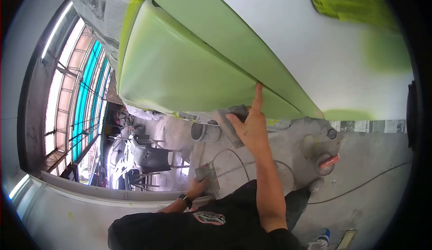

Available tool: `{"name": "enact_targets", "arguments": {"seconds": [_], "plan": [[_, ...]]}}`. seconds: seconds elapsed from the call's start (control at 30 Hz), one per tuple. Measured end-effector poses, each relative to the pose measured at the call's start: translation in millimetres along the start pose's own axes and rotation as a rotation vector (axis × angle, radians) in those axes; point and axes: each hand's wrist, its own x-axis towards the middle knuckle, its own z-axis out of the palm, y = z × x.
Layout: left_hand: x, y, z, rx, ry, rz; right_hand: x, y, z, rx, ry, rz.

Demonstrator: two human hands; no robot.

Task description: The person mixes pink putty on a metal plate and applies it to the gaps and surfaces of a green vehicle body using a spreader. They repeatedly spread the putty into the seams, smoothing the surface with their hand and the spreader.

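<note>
A car body panel (180, 65) coated in light green spans the upper middle, its edge masked with newspaper. My right hand (255, 130) reaches up to it, the index finger stretched onto the seam between two green sections. Thumb and other fingers of that hand hold a grey block (230, 126) just below the panel edge. Lower left, my left hand (196, 188), with a dark watch on its wrist, holds a flat greyish pad (208, 178); its fingers are partly hidden.
A bucket (204, 132) stands on the floor below the panel. A hose (234, 163) curls across the concrete near a round item with a red part (328, 161). A can (323, 236) is at bottom right. Windows (83, 92) line the left; yellow-green masking (351, 0) is at upper right.
</note>
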Motion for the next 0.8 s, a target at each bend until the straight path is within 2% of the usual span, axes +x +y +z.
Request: {"name": "enact_targets", "arguments": {"seconds": [0.1,0.3,0.4,0.5,0.6,0.7,0.8], "plan": [[-19,3,5,-0.150,0.041,0.118,5,-19,3,0.034,-0.063,0.028],[-26,-7,6,-0.156,0.019,-0.003,14,-51,9,0.010,-0.117,-0.043],[-28,-13,12,-0.208,0.046,0.132,18,-64,16,-0.008,-0.131,-0.058],[-26,-27,14,-0.305,0.001,-0.007,22,-80,20,-0.002,-0.167,-0.052],[-23,-35,22,-0.507,-0.024,-0.022,25,-102,23,-0.054,-0.199,-0.053],[-6,-62,37,-0.460,0.076,0.045,28,-114,28,-0.058,-0.226,-0.079],[-26,-27,20,-0.309,0.009,-0.203,23,-121,32,-0.095,-0.271,-0.119]]}}
